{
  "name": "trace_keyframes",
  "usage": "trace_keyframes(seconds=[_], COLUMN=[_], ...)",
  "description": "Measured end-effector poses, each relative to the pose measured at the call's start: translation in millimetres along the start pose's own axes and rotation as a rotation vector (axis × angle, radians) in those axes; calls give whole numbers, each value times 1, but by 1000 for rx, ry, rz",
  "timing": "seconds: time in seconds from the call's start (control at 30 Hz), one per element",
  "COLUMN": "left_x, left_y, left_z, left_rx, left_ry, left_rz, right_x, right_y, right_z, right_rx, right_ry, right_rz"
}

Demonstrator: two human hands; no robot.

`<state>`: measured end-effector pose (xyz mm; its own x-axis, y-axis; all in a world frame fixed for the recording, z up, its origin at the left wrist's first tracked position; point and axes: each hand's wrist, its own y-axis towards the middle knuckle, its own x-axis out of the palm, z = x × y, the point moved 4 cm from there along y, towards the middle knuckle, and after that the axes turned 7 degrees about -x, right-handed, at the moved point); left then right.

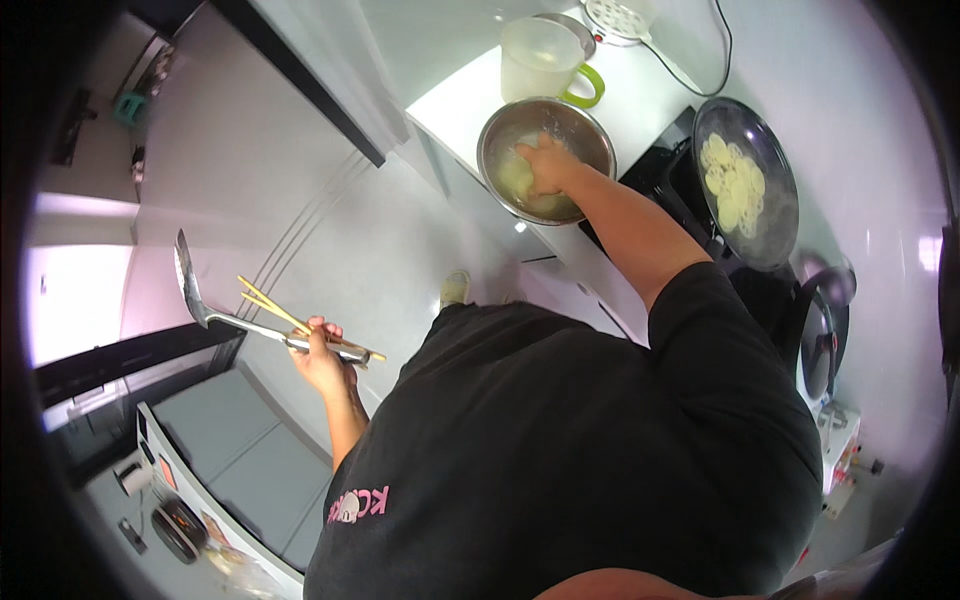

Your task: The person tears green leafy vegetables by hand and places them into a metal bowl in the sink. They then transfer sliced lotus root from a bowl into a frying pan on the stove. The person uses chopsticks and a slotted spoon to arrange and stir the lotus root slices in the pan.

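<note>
My left hand (322, 356), held out at the left away from the counter, is closed around the metal handle of a ladle-like utensil (190, 289) and a pair of wooden chopsticks (274, 304). The chopsticks cross near their tips. At the counter, my right hand (551, 166) reaches down into a stainless steel bowl (495, 120). Pale yellow-green pieces (516, 177) lie against its fingers, and some fingertips are hidden, so a grip is unclear. To the right, a dark wok (772, 225) contains pale slices (731, 184), several with holes like lotus root.
Behind the bowl stand a translucent pitcher (536, 64) with a green handle and a white perforated appliance (615, 19) with a cord. The wok sits over a black stove (660, 169). A lidded pan (817, 345) is farther right. Grey cabinets (232, 442) are at lower left.
</note>
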<state>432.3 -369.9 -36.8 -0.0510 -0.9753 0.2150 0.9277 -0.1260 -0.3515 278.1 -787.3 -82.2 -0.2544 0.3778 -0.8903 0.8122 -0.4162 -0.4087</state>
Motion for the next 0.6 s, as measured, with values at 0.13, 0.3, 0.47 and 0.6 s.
trace_keyframes(seconds=[0.13, 0.3, 0.47, 0.6], left_x=[34, 70, 86, 86], left_y=[48, 93, 123, 146], left_z=[6, 11, 13, 14], left_rx=[-4, -62, -88, -70], left_ry=[-2, 9, -20, -26], left_rz=[-161, -295, -315, -337], right_x=[-4, -5, 14, 2], right_y=[-6, -8, -11, -18], right_z=[2, 9, 13, -7], right_rx=[64, 83, 136, 193], right_ry=[45, 239, 217, 381], right_rz=[-6, 24, 0, 73])
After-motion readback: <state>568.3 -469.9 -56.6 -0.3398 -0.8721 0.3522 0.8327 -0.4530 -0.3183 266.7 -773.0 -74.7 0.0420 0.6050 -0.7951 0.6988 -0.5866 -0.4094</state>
